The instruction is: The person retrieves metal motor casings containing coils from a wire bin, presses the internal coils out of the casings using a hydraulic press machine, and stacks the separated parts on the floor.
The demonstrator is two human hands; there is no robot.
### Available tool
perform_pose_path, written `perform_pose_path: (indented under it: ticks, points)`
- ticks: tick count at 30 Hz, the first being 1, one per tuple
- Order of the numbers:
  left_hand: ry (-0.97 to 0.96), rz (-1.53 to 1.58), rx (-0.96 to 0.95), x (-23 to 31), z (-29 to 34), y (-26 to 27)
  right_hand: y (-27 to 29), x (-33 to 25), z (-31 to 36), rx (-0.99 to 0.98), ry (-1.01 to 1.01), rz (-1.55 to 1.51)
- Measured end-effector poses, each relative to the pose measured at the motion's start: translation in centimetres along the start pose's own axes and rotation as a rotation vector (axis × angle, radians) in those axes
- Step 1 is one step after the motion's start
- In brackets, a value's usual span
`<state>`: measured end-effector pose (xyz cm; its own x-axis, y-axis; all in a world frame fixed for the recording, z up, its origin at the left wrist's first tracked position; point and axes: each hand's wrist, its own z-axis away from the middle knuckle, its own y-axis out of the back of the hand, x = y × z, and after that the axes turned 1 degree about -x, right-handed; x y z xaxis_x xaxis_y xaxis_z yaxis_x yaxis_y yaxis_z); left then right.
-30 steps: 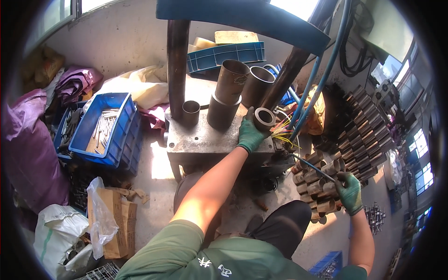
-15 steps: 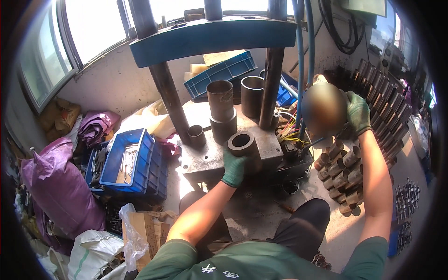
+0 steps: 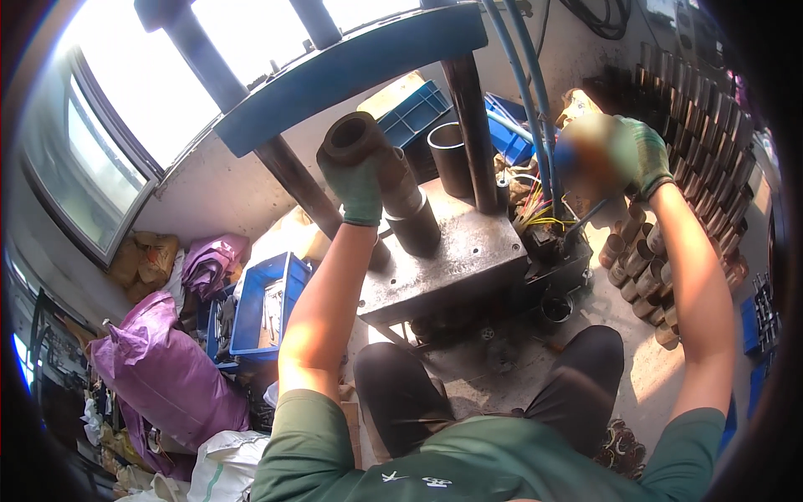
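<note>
My left hand (image 3: 355,188), in a green glove, is wrapped round a thick-walled metal sleeve (image 3: 350,138) and holds it tilted above the press bed (image 3: 460,263). Close behind it stands a tall metal cylinder (image 3: 401,188) on a wider metal base (image 3: 415,232); whether they touch the sleeve I cannot tell. A wide, open-topped metal tube (image 3: 452,166) is by the right-hand press column. Over by the blue hoses, my gloved right hand (image 3: 649,159) is raised at a blurred object, and its fingers are hidden.
The blue press crossbeam (image 3: 360,71) spans overhead between steel columns (image 3: 473,134). Stacked metal tubes (image 3: 644,263) cover the floor at right, near loose wires (image 3: 544,219). At left are blue bins (image 3: 272,309) and a purple sack (image 3: 163,368).
My left hand has lifted the sleeve from the front of the press bed, up and leftward beside the tall cylinder. My right hand stays at the blurred object. The view has tilted and shifted.
</note>
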<state>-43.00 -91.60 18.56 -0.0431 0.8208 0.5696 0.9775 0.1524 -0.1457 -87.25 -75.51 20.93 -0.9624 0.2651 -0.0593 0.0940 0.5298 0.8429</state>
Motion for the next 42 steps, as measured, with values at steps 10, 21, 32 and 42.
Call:
perform_pose_path:
  ticks: [10, 21, 32, 42]
  points:
    - [0.343, -0.223, 0.136, -1.6, -4.7, -3.6, 1.2, 0.3, 2.1, 0.043, 0.045, -0.155]
    - [0.417, -0.153, -0.078, -5.5, -1.9, -0.6, 3.2, 0.3, 11.0, -0.030, 0.140, -0.222]
    - [0.285, -0.437, -0.063, -8.4, 6.9, 5.5, 4.7, 3.0, 16.5, -0.357, 0.091, -0.524]
    - [0.490, -1.101, -0.551, -8.9, 17.4, 16.0, 3.6, 5.5, 15.7, -0.343, 0.150, -0.366]
